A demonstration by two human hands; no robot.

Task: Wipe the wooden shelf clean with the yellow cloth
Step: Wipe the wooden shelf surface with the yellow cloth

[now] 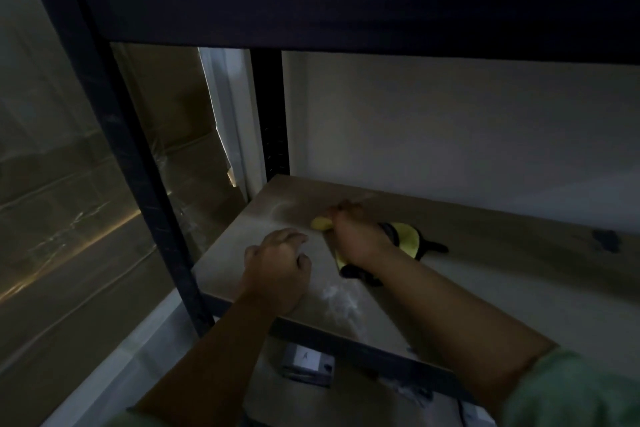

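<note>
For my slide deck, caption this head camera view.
Right hand presses yellow cloth on dusty wooden shelf; left hand rests alongside.

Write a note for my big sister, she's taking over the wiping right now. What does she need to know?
Right hand: closed on the yellow cloth with black trim, pressing it onto the pale wooden shelf board.
Left hand: empty, resting loosely curled on the board near its front left corner.
Done: cannot tell how much.
Left: pale dusty smudges near the front edge and at the back left; a dark mark far right.
</note>
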